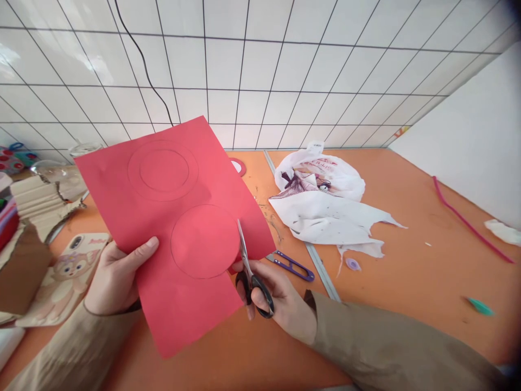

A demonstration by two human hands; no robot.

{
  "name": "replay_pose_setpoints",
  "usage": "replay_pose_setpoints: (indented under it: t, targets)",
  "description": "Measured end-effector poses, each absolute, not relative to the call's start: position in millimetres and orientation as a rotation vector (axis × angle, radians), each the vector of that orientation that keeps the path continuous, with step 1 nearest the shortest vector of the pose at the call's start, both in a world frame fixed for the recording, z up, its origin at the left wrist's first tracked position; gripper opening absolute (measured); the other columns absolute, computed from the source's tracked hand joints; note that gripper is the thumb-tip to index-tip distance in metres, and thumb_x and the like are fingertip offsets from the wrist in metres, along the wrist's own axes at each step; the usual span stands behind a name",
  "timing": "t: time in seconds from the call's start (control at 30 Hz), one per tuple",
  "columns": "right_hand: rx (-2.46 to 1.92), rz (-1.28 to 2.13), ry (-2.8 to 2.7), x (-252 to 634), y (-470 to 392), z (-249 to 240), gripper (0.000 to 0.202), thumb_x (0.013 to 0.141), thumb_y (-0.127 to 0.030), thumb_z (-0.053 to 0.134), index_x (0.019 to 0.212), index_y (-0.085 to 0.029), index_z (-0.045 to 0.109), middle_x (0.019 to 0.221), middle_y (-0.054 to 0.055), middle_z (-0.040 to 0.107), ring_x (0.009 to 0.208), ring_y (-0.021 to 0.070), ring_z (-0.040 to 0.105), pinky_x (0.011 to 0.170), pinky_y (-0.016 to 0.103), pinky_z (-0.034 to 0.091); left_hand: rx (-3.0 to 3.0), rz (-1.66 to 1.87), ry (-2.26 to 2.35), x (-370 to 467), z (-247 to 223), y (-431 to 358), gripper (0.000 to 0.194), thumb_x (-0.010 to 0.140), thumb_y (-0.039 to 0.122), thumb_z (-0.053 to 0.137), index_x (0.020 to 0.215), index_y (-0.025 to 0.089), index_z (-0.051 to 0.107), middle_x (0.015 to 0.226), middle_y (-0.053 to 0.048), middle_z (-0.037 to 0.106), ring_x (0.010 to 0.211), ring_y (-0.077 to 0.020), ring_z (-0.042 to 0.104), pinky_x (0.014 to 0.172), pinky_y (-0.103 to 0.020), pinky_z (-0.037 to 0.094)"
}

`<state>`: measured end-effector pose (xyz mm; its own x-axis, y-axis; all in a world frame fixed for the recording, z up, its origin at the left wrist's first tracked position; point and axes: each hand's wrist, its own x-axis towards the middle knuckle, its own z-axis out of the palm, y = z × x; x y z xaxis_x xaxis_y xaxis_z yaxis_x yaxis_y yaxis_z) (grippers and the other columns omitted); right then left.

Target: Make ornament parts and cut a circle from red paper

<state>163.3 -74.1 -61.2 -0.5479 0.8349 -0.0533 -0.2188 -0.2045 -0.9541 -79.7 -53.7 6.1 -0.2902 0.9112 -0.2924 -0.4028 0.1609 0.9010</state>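
A sheet of red paper (220, 179) is held up over the table, tilted. Two concentric circles are drawn on its upper part and one larger circle lower down. My left hand (122, 271) pinches its left edge, thumb on top. In my right hand (280, 298) are black-handled scissors (245, 255), with fingers through the loops. Their blades sit in a cut running from the right edge to the lower circle's right side, along its outline. Whether the blades are fully closed is hard to tell. Some of my right fingers are hidden behind the paper.
Purple thread snips (291, 266) lie just right of the paper. Behind them is a torn white plastic bag (325, 212) with things inside. A cardboard box (22, 266) and a phone case (67, 277) are at left. A pink strip (468, 220) lies at right, and a tiled wall (260, 70) stands behind.
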Motion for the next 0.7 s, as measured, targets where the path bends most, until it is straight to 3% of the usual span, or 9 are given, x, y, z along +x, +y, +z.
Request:
replay_pose_setpoints:
  t: [0.53,0.7]
  targets:
    - [-0.768,1.824,-1.308,161.8,-73.5,-61.2,0.057,0.081,-0.066,0.063,0.114,-0.020,0.057,0.079,0.001,0.051,0.058,0.0109,0.045,0.054,0.028,0.043,0.540,1.467,1.295,-76.4,2.0,-54.9,0.036,0.053,0.024,0.090,0.086,0.015,0.078,0.092,-0.011,0.079,0.093,-0.0328,0.074,0.079,-0.036,0.063]
    - [-0.744,1.812,-1.333,162.7,-73.0,-59.9,0.049,0.085,-0.063,0.061,0.110,-0.021,0.056,0.077,0.000,0.050,0.058,0.0109,0.046,0.054,0.028,0.043,0.551,1.473,1.289,-77.2,2.5,-54.7,0.036,0.051,0.024,0.091,0.084,0.015,0.078,0.092,-0.011,0.079,0.091,-0.0330,0.075,0.076,-0.035,0.064]
